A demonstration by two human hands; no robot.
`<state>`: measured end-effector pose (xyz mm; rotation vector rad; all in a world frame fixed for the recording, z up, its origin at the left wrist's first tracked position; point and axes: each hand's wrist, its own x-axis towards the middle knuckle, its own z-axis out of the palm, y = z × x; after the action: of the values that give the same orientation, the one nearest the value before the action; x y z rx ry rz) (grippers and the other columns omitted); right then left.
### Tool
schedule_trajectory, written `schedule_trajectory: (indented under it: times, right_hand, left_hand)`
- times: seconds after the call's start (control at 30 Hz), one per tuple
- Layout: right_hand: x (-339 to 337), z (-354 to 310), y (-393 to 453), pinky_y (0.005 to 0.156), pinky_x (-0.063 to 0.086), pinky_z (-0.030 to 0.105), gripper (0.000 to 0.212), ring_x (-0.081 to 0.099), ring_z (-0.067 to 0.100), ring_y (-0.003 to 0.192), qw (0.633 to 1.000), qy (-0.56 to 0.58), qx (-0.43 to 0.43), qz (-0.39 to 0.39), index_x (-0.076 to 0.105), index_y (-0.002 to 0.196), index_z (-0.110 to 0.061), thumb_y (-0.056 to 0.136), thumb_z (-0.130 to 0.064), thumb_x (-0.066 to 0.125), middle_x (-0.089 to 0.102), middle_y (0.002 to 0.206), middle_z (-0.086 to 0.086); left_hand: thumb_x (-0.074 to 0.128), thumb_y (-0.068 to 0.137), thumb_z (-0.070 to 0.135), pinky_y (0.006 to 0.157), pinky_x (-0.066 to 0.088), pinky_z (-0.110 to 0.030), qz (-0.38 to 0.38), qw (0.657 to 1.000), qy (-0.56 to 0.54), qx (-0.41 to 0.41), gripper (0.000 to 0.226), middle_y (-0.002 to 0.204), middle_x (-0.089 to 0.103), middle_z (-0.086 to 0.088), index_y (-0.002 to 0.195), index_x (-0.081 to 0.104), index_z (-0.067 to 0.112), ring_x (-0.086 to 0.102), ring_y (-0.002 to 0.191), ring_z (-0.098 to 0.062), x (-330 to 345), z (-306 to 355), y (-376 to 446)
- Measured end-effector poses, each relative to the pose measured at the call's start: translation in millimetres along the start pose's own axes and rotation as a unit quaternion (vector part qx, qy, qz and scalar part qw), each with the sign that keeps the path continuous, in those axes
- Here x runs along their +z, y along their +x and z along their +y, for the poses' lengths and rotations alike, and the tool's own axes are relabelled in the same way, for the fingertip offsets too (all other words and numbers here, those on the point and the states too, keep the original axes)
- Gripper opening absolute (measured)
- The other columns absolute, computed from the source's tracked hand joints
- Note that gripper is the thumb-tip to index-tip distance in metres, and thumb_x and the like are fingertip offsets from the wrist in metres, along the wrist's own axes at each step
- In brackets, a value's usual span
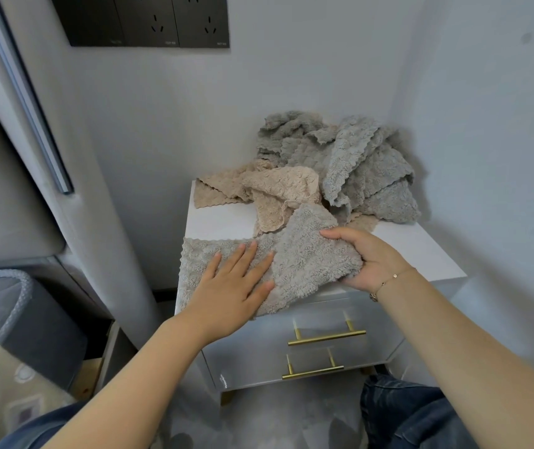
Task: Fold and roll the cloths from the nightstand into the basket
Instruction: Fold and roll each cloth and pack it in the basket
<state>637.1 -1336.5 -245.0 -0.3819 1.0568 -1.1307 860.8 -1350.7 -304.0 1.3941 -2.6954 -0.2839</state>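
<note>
A grey fluffy cloth (304, 254) lies spread on the front of the white nightstand (220, 222). My left hand (233, 290) presses flat on the cloth's left half, fingers apart. My right hand (366, 257) grips the cloth's right edge, which is lifted and folded over toward the middle. Behind it a pile of grey cloths (349, 160) is heaped in the back right corner, with beige cloths (265, 192) lying crumpled in front of the heap. A dark grey basket (16, 306) with a braided rim stands at the lower left, only partly in view.
The nightstand has two drawers with gold bar handles (327, 337). Walls close in behind and on the right. A padded grey headboard (16, 140) stands at the left. A black socket panel (149, 21) hangs on the wall above. My knees in jeans show at the bottom.
</note>
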Motion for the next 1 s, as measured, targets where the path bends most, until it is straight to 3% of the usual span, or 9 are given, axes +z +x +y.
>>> schedule_trajectory:
  times: [0.17, 0.23, 0.3, 0.33, 0.43, 0.57, 0.77, 0.9, 1.0]
  right_hand:
    - [-18.0, -8.5, -1.5, 0.052, 0.050, 0.024, 0.048, 0.063, 0.019, 0.072, 0.951, -0.185, -0.184, 0.168, 0.052, 0.116, -0.007, 0.074, 0.009, 0.068, 0.063, 0.093, 0.012]
    - [-32.8, -8.8, -2.3, 0.057, 0.036, 0.023, 0.048, 0.051, 0.016, 0.075, 0.812, -0.420, -0.297, 0.277, 0.051, 0.115, -0.011, 0.074, 0.007, 0.069, 0.053, 0.098, 0.006]
    - [-41.4, -6.7, -4.5, 0.060, 0.028, 0.025, 0.037, 0.046, 0.015, 0.076, 0.670, -0.588, -0.364, 0.270, 0.056, 0.108, -0.016, 0.078, 0.002, 0.066, 0.046, 0.103, -0.001]
    - [-42.3, -6.6, -5.4, 0.061, 0.029, 0.024, 0.030, 0.046, 0.013, 0.074, 0.643, -0.617, -0.385, 0.238, 0.059, 0.104, -0.018, 0.080, -0.001, 0.065, 0.045, 0.104, -0.004]
    - [-36.7, -4.9, -9.5, 0.075, 0.036, 0.017, 0.017, 0.051, 0.006, 0.086, 0.652, -0.639, -0.401, 0.073, 0.064, 0.100, -0.024, 0.086, -0.012, 0.064, 0.051, 0.102, -0.011]
    - [-37.0, 3.9, -4.7, 0.099, 0.028, 0.021, 0.025, 0.040, 0.005, 0.114, 0.607, -0.731, -0.309, -0.038, 0.065, 0.113, -0.024, 0.089, -0.019, 0.062, 0.051, 0.117, -0.012]
    - [-28.4, 8.5, 0.7, 0.089, 0.036, 0.019, 0.020, 0.049, 0.009, 0.105, 0.643, -0.705, -0.299, -0.022, 0.067, 0.106, -0.023, 0.087, -0.020, 0.064, 0.054, 0.111, -0.007]
    - [-29.2, 4.4, 1.3, 0.063, 0.038, 0.023, 0.008, 0.054, 0.012, 0.078, 0.683, -0.617, -0.356, 0.161, 0.062, 0.088, -0.020, 0.085, -0.026, 0.066, 0.054, 0.086, -0.007]
    - [-40.4, -2.4, 4.2, 0.061, 0.039, 0.032, 0.033, 0.057, 0.024, 0.072, 0.668, -0.647, -0.267, 0.254, 0.064, 0.075, -0.011, 0.085, -0.043, 0.064, 0.060, 0.070, 0.002]
  left_hand:
    - [-0.028, 0.063, 0.076, 0.113, -0.018, -0.033, 0.008, 1.000, -0.002, 0.004, 0.081, 0.153, -0.022, 0.015, 0.139, -0.018, 0.047, -0.025, 0.137, 0.000, 0.1, -1.8, -0.1]
    - [-0.018, 0.070, 0.076, 0.115, -0.015, -0.033, 0.010, 1.000, -0.020, 0.002, 0.082, 0.157, -0.012, 0.015, 0.146, -0.005, 0.046, -0.018, 0.141, 0.000, -2.3, -1.3, -2.7]
    - [-0.006, 0.077, 0.070, 0.116, -0.010, -0.039, 0.046, 0.998, -0.026, -0.030, 0.078, 0.159, 0.004, 0.015, 0.148, 0.014, 0.044, -0.004, 0.145, -0.002, -7.6, -0.5, -7.2]
    - [0.003, 0.081, 0.067, 0.115, -0.006, -0.043, 0.083, 0.994, -0.013, -0.066, 0.072, 0.158, 0.013, 0.014, 0.147, 0.022, 0.042, 0.005, 0.145, -0.005, -11.1, -1.5, -9.7]
    - [0.045, 0.090, 0.055, 0.110, 0.019, -0.046, 0.164, 0.960, -0.004, -0.225, 0.063, 0.150, 0.033, 0.003, 0.145, 0.030, 0.029, 0.029, 0.137, -0.020, -22.5, -13.2, -17.8]
    - [0.061, 0.078, 0.063, 0.090, 0.043, -0.039, 0.069, 0.927, -0.153, -0.335, 0.083, 0.134, 0.048, -0.007, 0.139, 0.036, 0.013, 0.049, 0.118, -0.027, -29.1, -37.8, -23.4]
    - [0.069, 0.083, 0.039, 0.068, 0.041, -0.031, 0.196, 0.929, -0.110, -0.293, 0.039, 0.107, 0.053, -0.004, 0.108, 0.052, 0.015, 0.052, 0.086, -0.020, -31.8, -34.2, -29.7]
    - [0.065, 0.088, 0.032, 0.066, 0.035, -0.029, 0.245, 0.920, -0.135, -0.274, 0.023, 0.094, 0.051, -0.001, 0.100, 0.060, 0.013, 0.048, 0.078, -0.016, -36.7, -38.3, -25.8]
    - [0.061, 0.091, 0.030, 0.058, 0.036, -0.027, 0.282, 0.905, -0.179, -0.262, 0.019, 0.083, 0.055, -0.005, 0.086, 0.062, 0.012, 0.047, 0.068, -0.014, -41.5, -39.0, -23.3]
